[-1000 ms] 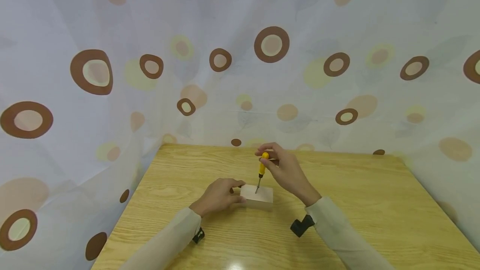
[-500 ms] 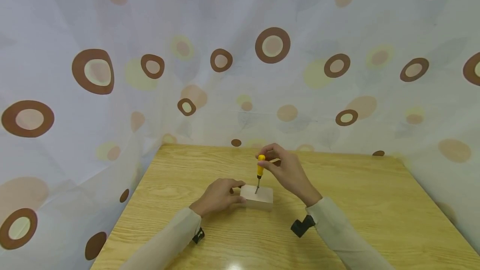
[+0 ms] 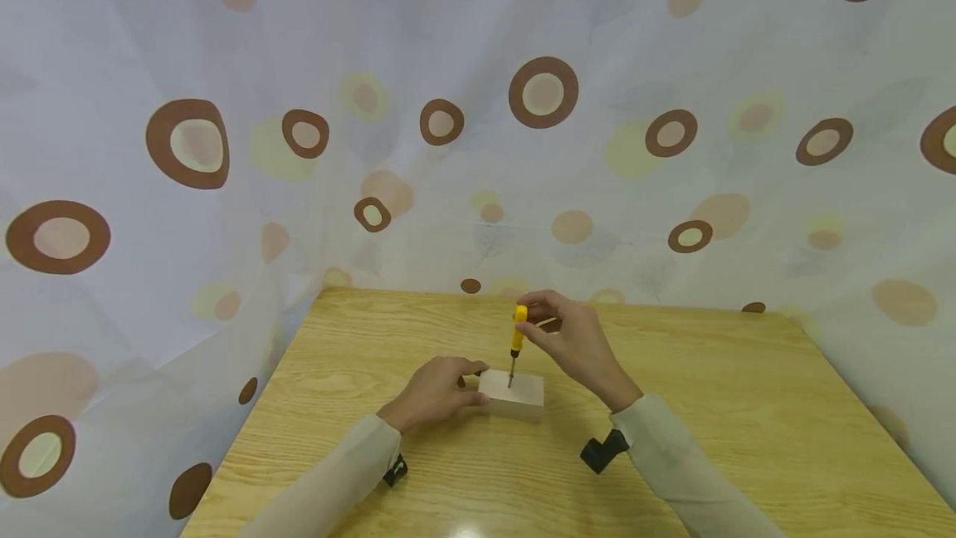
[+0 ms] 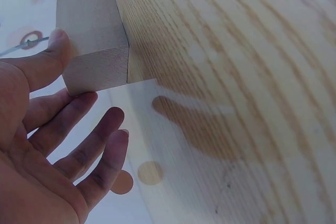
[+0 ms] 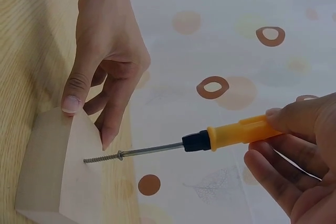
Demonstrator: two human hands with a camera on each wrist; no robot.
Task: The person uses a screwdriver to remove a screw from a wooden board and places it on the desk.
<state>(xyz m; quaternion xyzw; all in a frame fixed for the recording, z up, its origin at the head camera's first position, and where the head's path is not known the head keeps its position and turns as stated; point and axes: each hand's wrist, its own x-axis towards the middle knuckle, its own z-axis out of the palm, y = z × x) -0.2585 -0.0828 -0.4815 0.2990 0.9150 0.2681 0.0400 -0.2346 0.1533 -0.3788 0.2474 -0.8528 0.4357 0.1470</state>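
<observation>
A pale wooden block [image 3: 525, 388] lies on the table, gripped at its left end by my left hand [image 3: 436, 393]. In the left wrist view the thumb presses one face of the block [image 4: 94, 22] and fingertips touch the opposite side; the other fingers stay off it. A long threaded screw [image 5: 102, 158] stands with its point in the block's top face. The shaft of a screwdriver [image 5: 228, 135] with a yellow handle and black collar meets the screw's head, in line with it. My right hand [image 3: 578, 347] pinches that handle between thumb and fingers, near its upper end.
The wood-grain table [image 3: 709, 405] reaches back to a white dotted cloth [image 3: 478, 148] that hangs behind and on both sides. Black wrist-camera mounts [image 3: 603, 450] stick out below both cuffs.
The screwdriver's handle has swung a little left and stands more upright. The right hand's fingers have shifted slightly on it. The left hand and the block have kept their place.
</observation>
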